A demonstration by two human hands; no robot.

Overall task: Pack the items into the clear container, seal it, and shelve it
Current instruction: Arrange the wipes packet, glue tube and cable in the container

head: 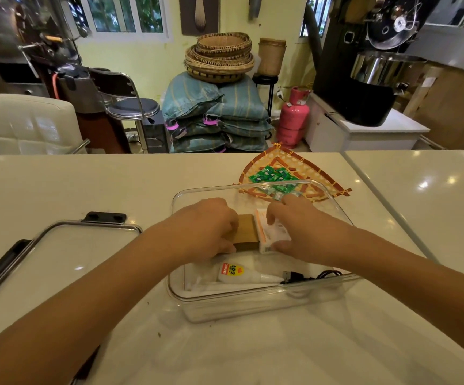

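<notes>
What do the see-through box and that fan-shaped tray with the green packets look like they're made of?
The box looks like clear glossy plastic: you see straight through its walls. The fan-shaped tray seems woven cane or bamboo, judging by its bound rim and lattice.

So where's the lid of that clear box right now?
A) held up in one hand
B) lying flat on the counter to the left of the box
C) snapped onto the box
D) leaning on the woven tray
B: the lid lies flat on the counter, left of the open clear box, with both hands inside the box.

clear container (pixel 322 195) open-topped, reachable from above (both hands inside); lid (pixel 80 254) lies apart, left.
</notes>
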